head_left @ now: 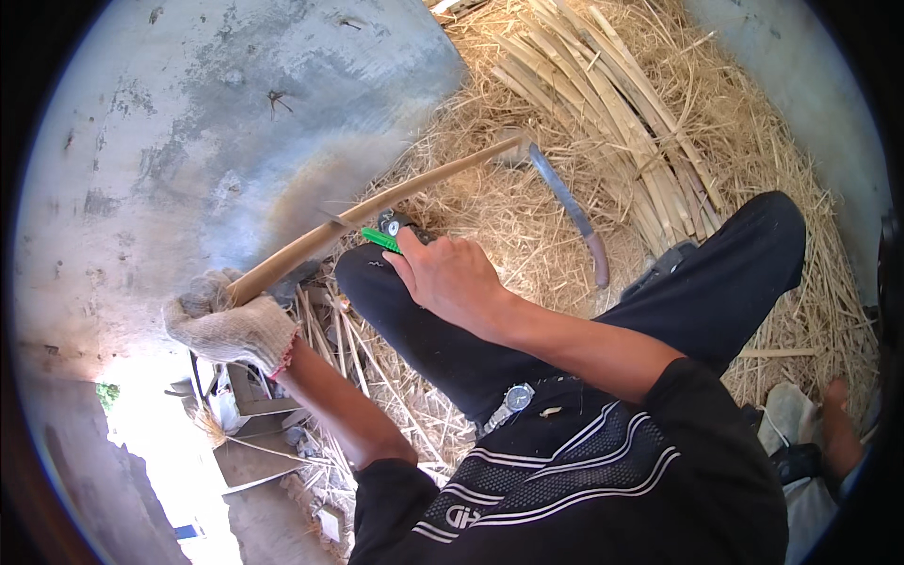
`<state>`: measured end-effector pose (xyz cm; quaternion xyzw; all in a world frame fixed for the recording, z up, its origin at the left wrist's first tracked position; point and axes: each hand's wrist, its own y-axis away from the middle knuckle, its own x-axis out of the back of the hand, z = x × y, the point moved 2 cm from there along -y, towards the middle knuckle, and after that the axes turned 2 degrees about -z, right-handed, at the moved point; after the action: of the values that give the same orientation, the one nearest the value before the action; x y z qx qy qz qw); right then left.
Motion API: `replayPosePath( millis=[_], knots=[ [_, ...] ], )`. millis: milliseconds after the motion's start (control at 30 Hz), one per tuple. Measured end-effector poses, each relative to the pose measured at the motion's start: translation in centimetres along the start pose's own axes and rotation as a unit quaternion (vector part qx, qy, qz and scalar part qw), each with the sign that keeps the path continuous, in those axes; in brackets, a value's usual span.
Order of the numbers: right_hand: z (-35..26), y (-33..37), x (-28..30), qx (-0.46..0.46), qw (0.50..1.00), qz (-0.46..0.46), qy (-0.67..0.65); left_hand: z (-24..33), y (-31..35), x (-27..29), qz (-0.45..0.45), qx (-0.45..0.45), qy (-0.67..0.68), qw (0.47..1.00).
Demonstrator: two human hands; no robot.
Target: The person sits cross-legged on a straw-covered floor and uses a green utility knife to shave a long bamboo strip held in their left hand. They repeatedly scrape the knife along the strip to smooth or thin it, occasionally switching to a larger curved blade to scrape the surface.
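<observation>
In a knitted cotton glove, my left hand (231, 325) is closed around the near end of a long bamboo strip (428, 179). The strip slants up and away to the right, its far end over the shavings. My bare right hand (457, 282) grips a green-handled cutter knife (380, 239) above my bent left knee. Its thin blade meets the strip around mid-length. Beyond the knees, a curved machete (565, 193) with a brown handle lies on the shavings.
A bundle of split bamboo strips (621, 113) lies at the far right on a thick layer of shavings (452, 113). A stained wall (217, 122) rises at left. A wristwatch (516, 400) sits at my waist. Another person's arm (840, 428) shows at lower right.
</observation>
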<state>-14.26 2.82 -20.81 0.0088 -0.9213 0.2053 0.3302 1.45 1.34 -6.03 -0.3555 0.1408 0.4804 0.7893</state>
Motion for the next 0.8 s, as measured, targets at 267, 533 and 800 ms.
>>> replayPosePath(
  millis=[267, 533, 800],
  knots=[
    [1.2, 0.8, 1.4, -0.002, 0.999, 0.045, 0.02, 1.5, 3.7, -0.6, -0.098, -0.052, 0.052, 0.992],
    [-4.3, 1.6, 3.5, 0.052, 0.998, -0.015, -0.018, 1.5, 4.0, -1.0, -0.109, -0.037, 0.064, 0.991],
    [1.8, 1.3, 3.5, -0.108, 0.992, -0.056, 0.025, 1.9, 3.9, 0.4, -0.222, -0.075, 0.027, 0.972]
  ],
)
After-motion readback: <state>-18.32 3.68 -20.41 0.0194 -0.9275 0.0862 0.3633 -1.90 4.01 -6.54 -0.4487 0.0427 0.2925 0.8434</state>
